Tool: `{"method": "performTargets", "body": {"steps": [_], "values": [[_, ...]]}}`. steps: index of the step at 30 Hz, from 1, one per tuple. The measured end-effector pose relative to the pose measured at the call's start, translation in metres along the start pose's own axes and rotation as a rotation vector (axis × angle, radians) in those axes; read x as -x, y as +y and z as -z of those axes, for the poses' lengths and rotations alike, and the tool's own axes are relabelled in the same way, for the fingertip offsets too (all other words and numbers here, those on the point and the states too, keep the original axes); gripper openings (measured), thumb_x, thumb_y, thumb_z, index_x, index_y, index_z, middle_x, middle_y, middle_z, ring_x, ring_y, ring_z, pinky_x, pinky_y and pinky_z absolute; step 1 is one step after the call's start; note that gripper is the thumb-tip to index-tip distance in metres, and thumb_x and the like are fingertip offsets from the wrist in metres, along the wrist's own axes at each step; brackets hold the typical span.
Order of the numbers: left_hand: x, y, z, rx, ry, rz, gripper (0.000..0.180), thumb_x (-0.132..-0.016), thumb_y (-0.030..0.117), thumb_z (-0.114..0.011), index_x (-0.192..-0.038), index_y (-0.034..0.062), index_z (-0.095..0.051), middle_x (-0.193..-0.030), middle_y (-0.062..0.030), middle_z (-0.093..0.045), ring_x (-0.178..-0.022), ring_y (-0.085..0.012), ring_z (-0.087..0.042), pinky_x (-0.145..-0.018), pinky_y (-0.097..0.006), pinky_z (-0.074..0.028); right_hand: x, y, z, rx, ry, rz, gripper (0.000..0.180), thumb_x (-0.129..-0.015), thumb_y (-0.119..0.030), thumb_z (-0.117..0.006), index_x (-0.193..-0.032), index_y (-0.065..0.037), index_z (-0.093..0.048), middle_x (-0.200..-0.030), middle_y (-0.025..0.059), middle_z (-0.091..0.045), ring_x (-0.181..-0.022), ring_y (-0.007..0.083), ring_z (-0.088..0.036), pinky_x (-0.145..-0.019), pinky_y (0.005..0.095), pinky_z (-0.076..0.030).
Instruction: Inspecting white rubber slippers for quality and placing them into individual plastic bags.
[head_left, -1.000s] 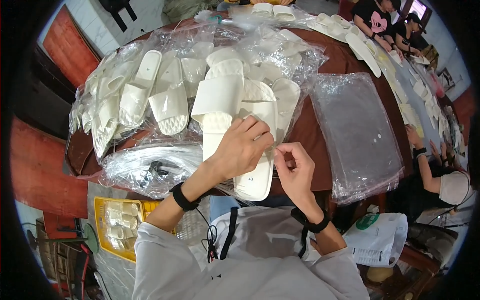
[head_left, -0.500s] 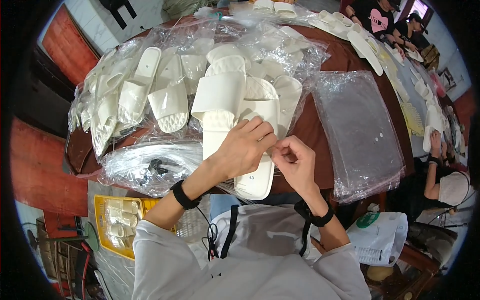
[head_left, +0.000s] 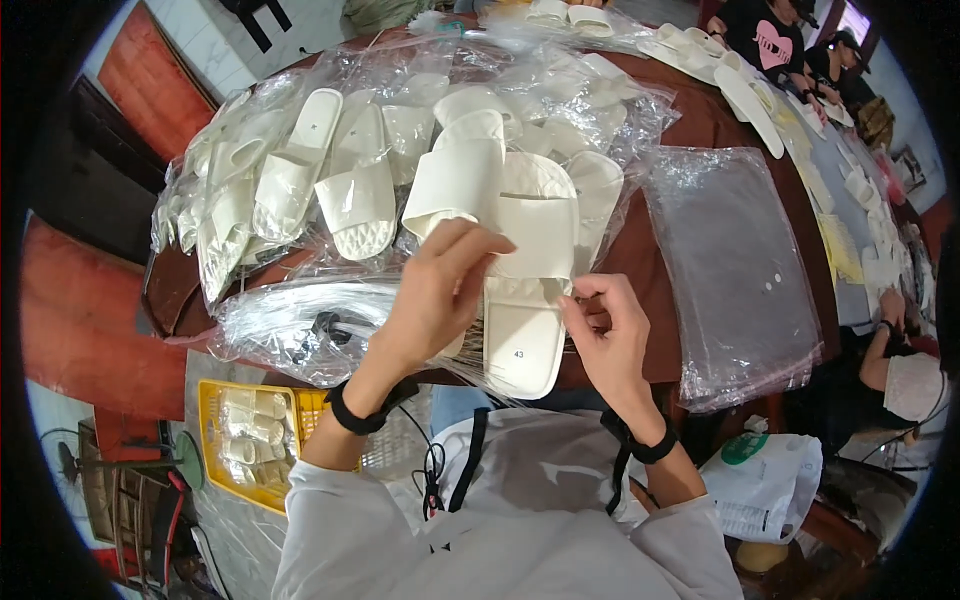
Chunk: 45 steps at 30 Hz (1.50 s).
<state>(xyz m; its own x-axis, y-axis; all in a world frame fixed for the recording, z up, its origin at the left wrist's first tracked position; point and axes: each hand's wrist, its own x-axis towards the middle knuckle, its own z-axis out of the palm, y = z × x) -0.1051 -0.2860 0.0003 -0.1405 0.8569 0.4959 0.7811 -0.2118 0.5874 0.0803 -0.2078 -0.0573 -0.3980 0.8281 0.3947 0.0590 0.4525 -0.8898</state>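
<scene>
A white slide slipper with a broad strap lies in front of me, its heel toward me. At its right edge, my right hand is closed, thumb and forefinger pinching the rim below the strap. My left hand is over the left side, fingers bent together; whatever they hold is too small to make out. Beyond that hand rests a second white slipper, its near part hidden by the hand. Thin clear strands stick out beside and under the near slipper's heel.
Bagged white slippers cover the table's far left. A bundle of clear strands lies nearer. Flat clear bags are stacked at right. A yellow crate and a white bag flank me. Other people work beyond.
My left hand has drawn back left from the near slipper's strap, uncovering more of the sole. My right hand stays at the right edge. The whole view has shifted slightly.
</scene>
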Motion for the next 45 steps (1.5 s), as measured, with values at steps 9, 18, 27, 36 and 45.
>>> {"method": "performTargets", "body": {"steps": [9, 18, 27, 36, 45], "values": [[0.023, -0.011, 0.008, -0.015, 0.085, 0.153, 0.019, -0.082, -0.007, -0.058, -0.097, 0.0034, -0.064, -0.089, -0.0127, -0.061, -0.079, -0.0291, -0.062, -0.068, -0.034, -0.049, 0.009, -0.006, -0.021, 0.184, -0.109, 0.098, 0.016, -0.081, -0.014, -0.072, -0.091, -0.005, -0.062, -0.079, 0.0055, -0.060, -0.051, 0.0152, -0.058, -0.047, 0.0278, -0.045], [0.027, -0.014, 0.003, -0.068, 0.084, 0.077, 0.021, -0.078, -0.004, -0.063, -0.097, 0.0053, -0.065, -0.090, -0.0101, -0.061, -0.084, -0.0295, -0.058, -0.073, -0.037, -0.048, 0.000, -0.006, -0.038, 0.224, -0.070, 0.161, 0.013, -0.083, -0.013, -0.069, -0.090, -0.007, -0.061, -0.077, 0.0041, -0.061, -0.051, 0.0168, -0.059, -0.046, 0.0298, -0.046], [0.016, -0.008, -0.008, -0.187, -0.020, -0.204, 0.024, -0.072, 0.002, -0.070, -0.094, 0.0110, -0.067, -0.096, -0.0054, -0.060, -0.087, -0.0267, -0.055, -0.073, -0.036, -0.046, 0.006, -0.014, -0.017, 0.106, -0.114, 0.167, 0.009, -0.084, -0.006, -0.066, -0.087, -0.006, -0.058, -0.073, 0.0048, -0.055, -0.053, 0.0153, -0.055, -0.048, 0.0277, -0.044], [0.010, -0.002, -0.019, -0.156, -0.102, -0.276, 0.019, -0.069, 0.002, -0.069, -0.086, 0.0103, -0.063, -0.087, -0.0028, -0.060, -0.084, -0.0260, -0.054, -0.072, -0.037, -0.041, 0.010, -0.001, -0.009, -0.016, -0.135, 0.120, 0.008, -0.086, -0.003, -0.062, -0.088, -0.003, -0.055, -0.077, 0.0086, -0.051, -0.059, 0.0149, -0.053, -0.052, 0.0273, -0.044], [0.011, -0.004, -0.022, -0.020, -0.241, -0.217, 0.016, -0.071, 0.000, -0.066, -0.085, 0.0073, -0.061, -0.084, -0.0078, -0.056, -0.079, -0.0292, -0.053, -0.070, -0.036, -0.041, 0.010, 0.002, -0.008, -0.102, -0.187, 0.038, 0.010, -0.082, 0.000, -0.065, -0.085, -0.001, -0.055, -0.077, 0.0071, -0.055, -0.063, 0.0122, -0.057, -0.058, 0.0248, -0.049]]}}
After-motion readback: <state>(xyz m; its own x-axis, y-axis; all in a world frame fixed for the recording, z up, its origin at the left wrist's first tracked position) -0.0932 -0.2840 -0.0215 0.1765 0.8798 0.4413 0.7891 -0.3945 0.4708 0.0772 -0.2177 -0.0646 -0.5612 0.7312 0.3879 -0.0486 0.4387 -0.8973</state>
